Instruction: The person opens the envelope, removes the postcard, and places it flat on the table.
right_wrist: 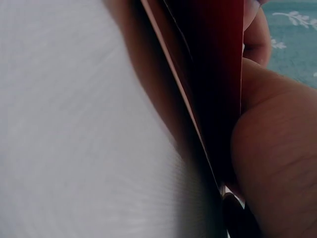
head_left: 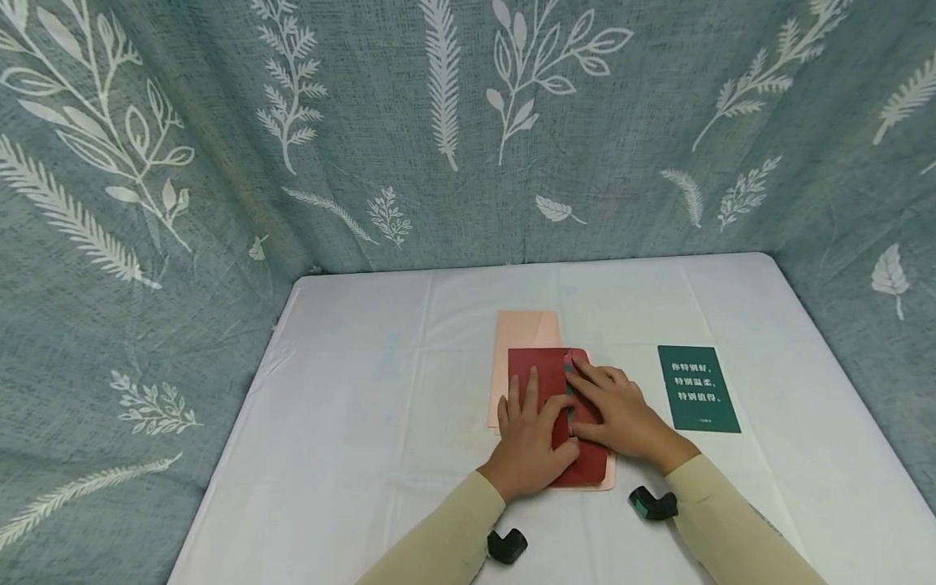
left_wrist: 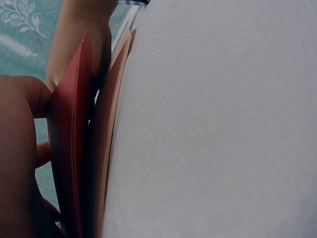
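Note:
A red paper envelope (head_left: 537, 366) lies on pale pink envelopes (head_left: 525, 327) on the table. Down its middle runs a fold or slit, where a narrow green strip shows. My left hand (head_left: 528, 443) rests on the red envelope's left part with spread fingers, index and thumb reaching to the slit. On the right part my right hand (head_left: 621, 410) presses with fingers and thumb near the same line. In the left wrist view the red envelope (left_wrist: 67, 109) stands a little apart from the pink ones (left_wrist: 109, 99) below. What lies under the palms is hidden.
To the right lies a dark green card (head_left: 699, 388) with white writing. A white cloth covers the table (head_left: 366, 390). A teal curtain (head_left: 468, 195) with white leaf prints hangs behind and at both sides. Black devices (head_left: 507, 546) sit at both wrists.

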The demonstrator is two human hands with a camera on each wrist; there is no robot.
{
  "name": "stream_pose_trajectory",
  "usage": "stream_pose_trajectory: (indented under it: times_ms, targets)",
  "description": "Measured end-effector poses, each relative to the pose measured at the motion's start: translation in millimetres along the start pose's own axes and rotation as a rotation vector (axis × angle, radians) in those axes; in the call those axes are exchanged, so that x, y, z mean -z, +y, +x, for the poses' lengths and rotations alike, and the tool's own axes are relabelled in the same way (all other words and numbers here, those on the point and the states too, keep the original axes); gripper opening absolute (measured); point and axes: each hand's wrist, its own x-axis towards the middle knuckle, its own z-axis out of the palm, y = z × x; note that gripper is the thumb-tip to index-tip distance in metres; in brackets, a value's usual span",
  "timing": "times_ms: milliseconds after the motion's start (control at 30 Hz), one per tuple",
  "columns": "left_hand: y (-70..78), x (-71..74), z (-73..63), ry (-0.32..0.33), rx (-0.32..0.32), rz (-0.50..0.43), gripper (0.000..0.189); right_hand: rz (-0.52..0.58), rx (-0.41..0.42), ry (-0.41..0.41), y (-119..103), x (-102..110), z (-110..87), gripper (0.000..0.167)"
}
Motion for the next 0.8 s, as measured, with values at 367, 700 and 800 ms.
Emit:
stream_pose_trajectory:
  times_ms: [367, 700, 800]
  targets:
    - [0.3, 1.2, -0.6, 0.009, 0.005, -0.019, 0.054, -0.042, -0.006, 0.003, -4.1, 1.0, -1.4, 0.079]
    - [-1.7, 0.1, -2.7, 0.028, -0.006, -0.042, 0.053, -0.066, -0.022, 0.009, -8.3, -1.9, -8.7, 0.08]
    - [-2.1, 0.0, -3.3, 0.03, -0.009, -0.042, 0.053, -0.075, -0.034, 0.013, -9.4, -2.9, -11.5, 0.08]
